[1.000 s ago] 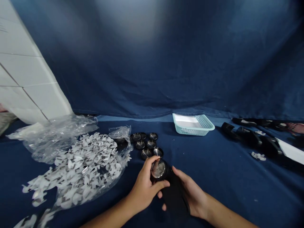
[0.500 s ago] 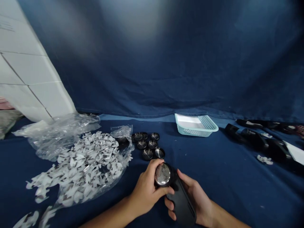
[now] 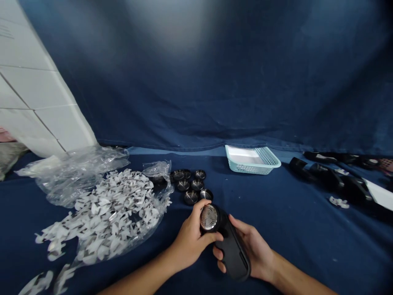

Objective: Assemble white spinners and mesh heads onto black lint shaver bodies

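Broadly, a blue curtain (image 3: 196,82) is filling the back of the view, and a blue cloth (image 3: 276,205) is covering the surface below it. On the left, a wide heap of white pieces (image 3: 116,213) is spreading out, with crumpled clear plastic (image 3: 82,164) lying just behind it; at the far right a group of dark tools (image 3: 331,178) is lying, too blurred to tell apart. A pale blue basket (image 3: 251,169) is standing near the curtain. At the near middle, the right hand (image 3: 259,252) is wrapping the handle of a black lint shaver (image 3: 233,250), its thumb lying along one side and its curled fingertips showing on the other, while the left hand (image 3: 188,237) is pinching the round head (image 3: 210,218) between thumb and forefinger. The shaver is tilting between both hands, just nearer than a cluster of black cups (image 3: 190,197). Smaller again, a silvery mesh disc (image 3: 209,217) is facing up from the head. Judging by the grip, the left fingers are probably seating or turning the head, though whether it is sitting tight I cannot tell; such work is calling for a steady right hold and even pressure or twisting from the left.
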Available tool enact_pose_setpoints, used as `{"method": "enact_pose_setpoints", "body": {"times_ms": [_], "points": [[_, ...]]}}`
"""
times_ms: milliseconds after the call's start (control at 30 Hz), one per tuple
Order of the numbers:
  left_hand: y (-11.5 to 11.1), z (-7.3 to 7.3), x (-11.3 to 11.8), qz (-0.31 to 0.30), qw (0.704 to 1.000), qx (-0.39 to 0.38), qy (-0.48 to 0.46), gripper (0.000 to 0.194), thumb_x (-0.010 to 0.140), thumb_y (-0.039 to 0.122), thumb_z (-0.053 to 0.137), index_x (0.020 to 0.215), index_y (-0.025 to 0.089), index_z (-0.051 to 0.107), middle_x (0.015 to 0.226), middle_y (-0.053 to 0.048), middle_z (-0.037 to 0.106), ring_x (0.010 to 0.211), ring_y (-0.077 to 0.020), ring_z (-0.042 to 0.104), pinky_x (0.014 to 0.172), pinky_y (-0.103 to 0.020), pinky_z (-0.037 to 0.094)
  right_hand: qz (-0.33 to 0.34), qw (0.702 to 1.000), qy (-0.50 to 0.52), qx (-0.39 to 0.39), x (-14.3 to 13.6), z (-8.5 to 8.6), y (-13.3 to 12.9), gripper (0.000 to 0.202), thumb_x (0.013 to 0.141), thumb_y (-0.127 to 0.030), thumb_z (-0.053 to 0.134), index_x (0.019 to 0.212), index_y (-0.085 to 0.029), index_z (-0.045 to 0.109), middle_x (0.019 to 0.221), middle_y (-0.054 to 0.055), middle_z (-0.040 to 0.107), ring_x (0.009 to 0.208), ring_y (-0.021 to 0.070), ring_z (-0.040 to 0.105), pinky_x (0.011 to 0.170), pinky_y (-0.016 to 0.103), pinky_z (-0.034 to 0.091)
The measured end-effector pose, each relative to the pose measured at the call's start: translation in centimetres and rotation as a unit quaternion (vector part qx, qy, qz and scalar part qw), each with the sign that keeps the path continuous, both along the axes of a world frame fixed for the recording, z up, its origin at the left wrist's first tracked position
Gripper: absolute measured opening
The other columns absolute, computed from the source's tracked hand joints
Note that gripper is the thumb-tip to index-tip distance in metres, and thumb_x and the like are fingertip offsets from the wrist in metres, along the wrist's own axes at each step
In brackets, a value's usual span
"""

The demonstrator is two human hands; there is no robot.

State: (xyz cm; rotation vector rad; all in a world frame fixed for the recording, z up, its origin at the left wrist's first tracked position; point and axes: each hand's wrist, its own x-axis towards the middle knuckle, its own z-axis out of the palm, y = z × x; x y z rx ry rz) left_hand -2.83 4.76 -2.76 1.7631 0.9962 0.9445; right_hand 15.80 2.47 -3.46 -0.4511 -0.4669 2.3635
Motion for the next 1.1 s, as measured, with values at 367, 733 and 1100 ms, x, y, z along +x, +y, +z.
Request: {"method": "enact_pose_setpoints", "body": {"times_ms": [367, 733, 1100], "points": [[0.1, 0.1, 0.2, -0.007, 0.999, -0.021, -0.038, 0.075, 0.079, 0.034, 0.076, 0.138, 0.026, 0.031, 0.121, -0.007, 0.058, 0.107, -0.0250, 0.058, 0.094, -0.038, 0.044, -0.047, 0.998, 0.013, -0.029, -0.5, -0.7, -0.1, 0.052, 0.096, -0.055, 0.038, 0.103, -0.010, 0.064, 0.081, 0.004, 0.064, 0.067, 0.0181, 0.061, 0.057, 0.031, 0.048], [-0.5, 0.3, -0.1, -0.006, 0.999, 0.027, -0.025, 0.069, 0.074, 0.035, 0.080, 0.133, 0.024, 0.046, 0.121, -0.009, 0.061, 0.108, -0.0274, 0.060, 0.096, -0.039, 0.045, 0.022, 0.999, -0.038, 0.001, -0.8, -0.5, 0.3, 0.071, 0.097, -0.063, 0.025, 0.102, -0.005, 0.066, 0.080, 0.013, 0.072, 0.074, 0.0239, 0.073, 0.066, 0.032, 0.055], [1.6, 0.6, -0.4, -0.089, 0.969, -0.153, -0.171, 0.063, 0.077, 0.027, 0.076, 0.132, 0.019, 0.045, 0.111, -0.007, 0.063, 0.096, -0.0207, 0.061, 0.085, -0.032, 0.047, -0.025, 0.998, -0.051, 0.012, -0.9, -0.3, 0.4, 0.067, 0.100, -0.057, 0.026, 0.109, -0.005, 0.066, 0.095, 0.016, 0.071, 0.061, 0.0153, 0.067, 0.050, 0.024, 0.052]]}}
